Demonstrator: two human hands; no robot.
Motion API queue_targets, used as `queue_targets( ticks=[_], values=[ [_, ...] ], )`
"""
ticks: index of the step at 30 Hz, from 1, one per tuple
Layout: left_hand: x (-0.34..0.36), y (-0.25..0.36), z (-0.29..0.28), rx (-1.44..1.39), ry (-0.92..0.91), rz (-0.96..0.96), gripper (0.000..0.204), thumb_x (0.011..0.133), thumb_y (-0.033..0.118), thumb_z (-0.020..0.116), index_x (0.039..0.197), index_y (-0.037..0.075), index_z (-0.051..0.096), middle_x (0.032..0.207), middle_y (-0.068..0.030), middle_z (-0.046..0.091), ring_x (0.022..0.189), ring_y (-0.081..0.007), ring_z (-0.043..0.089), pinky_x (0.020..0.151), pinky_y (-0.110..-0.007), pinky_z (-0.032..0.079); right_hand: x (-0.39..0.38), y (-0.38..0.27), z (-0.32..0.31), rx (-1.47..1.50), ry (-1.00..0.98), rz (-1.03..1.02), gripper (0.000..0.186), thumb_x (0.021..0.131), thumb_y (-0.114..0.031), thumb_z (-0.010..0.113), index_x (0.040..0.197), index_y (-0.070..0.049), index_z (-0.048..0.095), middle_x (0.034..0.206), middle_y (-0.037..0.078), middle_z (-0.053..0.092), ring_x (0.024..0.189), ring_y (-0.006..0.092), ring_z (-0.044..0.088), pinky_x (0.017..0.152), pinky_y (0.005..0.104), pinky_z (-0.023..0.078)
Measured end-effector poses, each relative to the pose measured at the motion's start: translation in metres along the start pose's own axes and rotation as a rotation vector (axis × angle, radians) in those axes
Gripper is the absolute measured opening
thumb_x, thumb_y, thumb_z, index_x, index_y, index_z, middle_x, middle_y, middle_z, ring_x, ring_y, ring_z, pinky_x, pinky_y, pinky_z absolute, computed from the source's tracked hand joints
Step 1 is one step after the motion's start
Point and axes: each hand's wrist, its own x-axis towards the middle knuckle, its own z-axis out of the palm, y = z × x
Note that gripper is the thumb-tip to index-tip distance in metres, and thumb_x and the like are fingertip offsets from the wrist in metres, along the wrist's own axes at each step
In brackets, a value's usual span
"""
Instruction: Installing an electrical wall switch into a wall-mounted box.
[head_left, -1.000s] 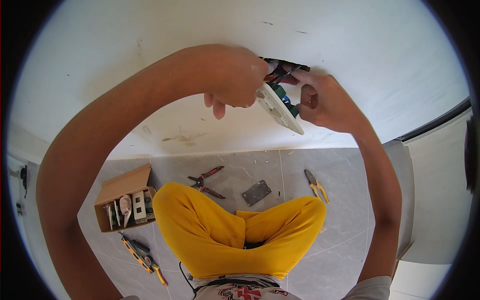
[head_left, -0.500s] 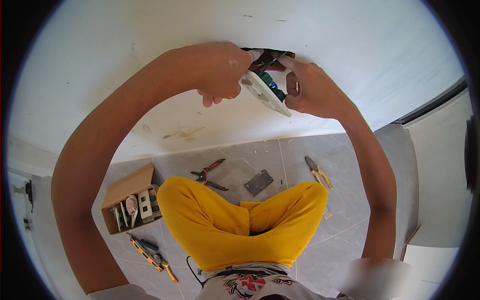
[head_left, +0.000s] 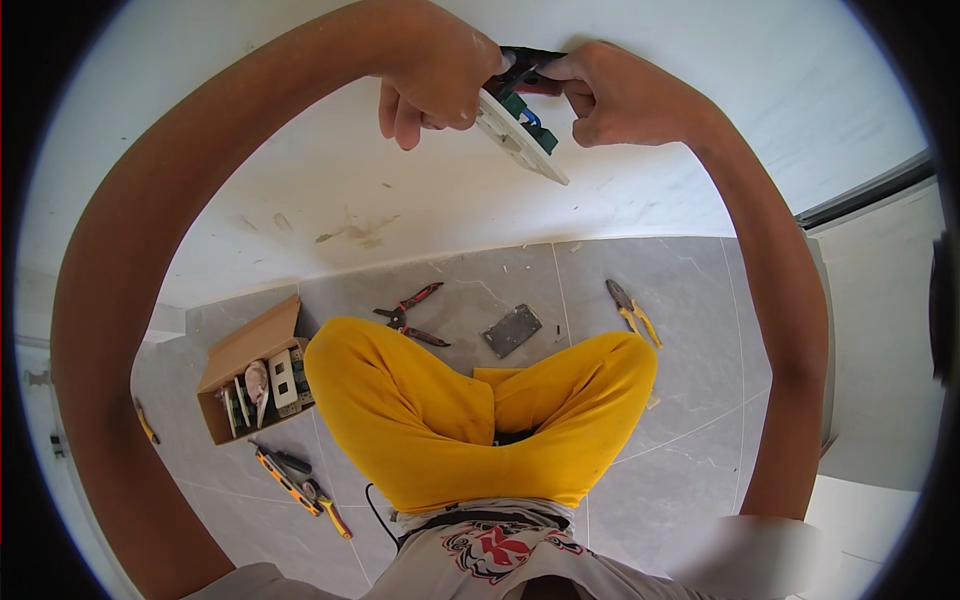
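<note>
White plastic meets white wall as a seated person works a socket plate held up against the wall. The left hand clenches the plate's upper edge, fingers curled beneath; the right hand pinches the dark wiring just above it. The plate's long axis slants down and rightward between both hands, about equally near. Red pliers, yellow pliers and a cardboard box lie on the floor, far below.
</note>
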Motion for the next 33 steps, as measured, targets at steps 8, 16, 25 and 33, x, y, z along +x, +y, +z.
queue_targets(
  ticks=[8, 16, 25, 33],
  values=[
    [-0.008, -0.001, 0.024, 0.048, 0.168, 0.067, 0.08, 0.08, -0.006, 0.058, 0.154, -0.007, 0.029, 0.074, -0.018, 0.07, 0.055, -0.0257, 0.071, 0.055, -0.034, 0.061, -0.014, -0.002, 0.058, -0.225, 0.28, 0.101, 0.062, 0.072, -0.005, 0.066, 0.131, 0.002, 0.052, 0.082, 0.024, 0.069, 0.079, 0.0435, 0.068, 0.073, 0.0516, 0.056],
    [0.003, -0.011, 0.016, -0.081, 0.086, 0.072, 0.076, 0.083, -0.003, 0.06, 0.153, -0.008, 0.03, 0.073, -0.0168, 0.071, 0.053, -0.0254, 0.07, 0.055, -0.034, 0.061, -0.011, 0.015, 0.061, 0.02, 0.367, -0.013, 0.071, 0.066, 0.0, 0.068, 0.135, 0.003, 0.055, 0.083, 0.021, 0.07, 0.078, 0.0386, 0.069, 0.072, 0.0469, 0.056],
    [-0.002, 0.009, -0.027, -0.071, -0.276, 0.001, 0.067, 0.084, 0.004, 0.063, 0.146, -0.007, 0.038, 0.096, -0.0199, 0.067, 0.081, -0.0291, 0.071, 0.073, -0.038, 0.06, -0.011, 0.009, 0.033, 0.073, 0.236, -0.023, 0.045, 0.07, -0.001, 0.065, 0.115, 0.005, 0.061, 0.085, 0.024, 0.067, 0.078, 0.0413, 0.065, 0.07, 0.0488, 0.053],
    [0.004, 0.014, -0.022, 0.005, -0.262, -0.086, 0.042, 0.093, 0.01, 0.061, 0.126, -0.011, 0.046, 0.085, -0.0163, 0.067, 0.075, -0.0267, 0.075, 0.065, -0.038, 0.059, 0.006, 0.017, 0.022, 0.054, 0.219, -0.277, 0.046, 0.061, 0.0, 0.062, 0.106, -0.001, 0.072, 0.086, 0.026, 0.067, 0.078, 0.043, 0.064, 0.068, 0.047, 0.051]
  ],
)
